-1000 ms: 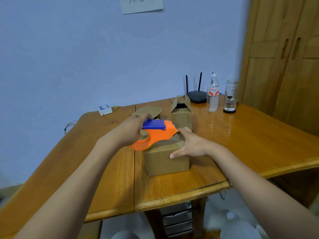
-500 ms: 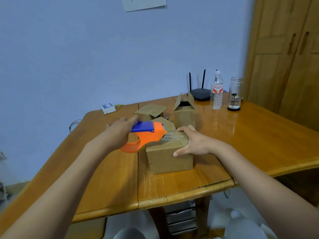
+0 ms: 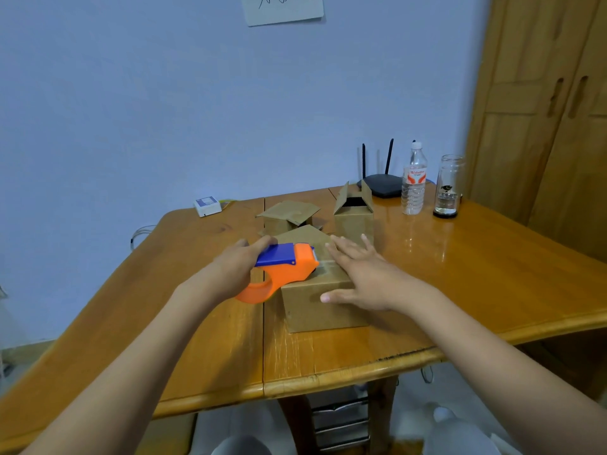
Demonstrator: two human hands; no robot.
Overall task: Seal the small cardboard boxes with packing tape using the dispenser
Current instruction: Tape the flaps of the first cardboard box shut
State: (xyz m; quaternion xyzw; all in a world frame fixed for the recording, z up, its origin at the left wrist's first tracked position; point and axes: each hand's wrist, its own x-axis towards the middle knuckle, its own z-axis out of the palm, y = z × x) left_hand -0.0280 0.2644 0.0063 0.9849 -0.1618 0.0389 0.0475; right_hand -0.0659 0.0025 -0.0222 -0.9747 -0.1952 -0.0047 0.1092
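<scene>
Your left hand [image 3: 241,267] grips the orange and blue plastic tape dispenser [image 3: 282,269], fingers curled over its blue top, its nose resting on the left part of the top of the closed brown cardboard box [image 3: 320,297] nearest you on the glossy wooden table [image 3: 492,274]. Your right hand [image 3: 361,274] lies flat on the right side of that top with fingers straight and spread, thumb down the near face, gripping nothing.

A glint of clear tape shows just right of the dispenser's nose, running left to right across the top. The dispenser stands at the left end of that line and your right hand at the other, so the coming pull probably runs leftward, over the box's left edge.

Two more small cardboard boxes [image 3: 354,211] wait behind with flaps open.
</scene>
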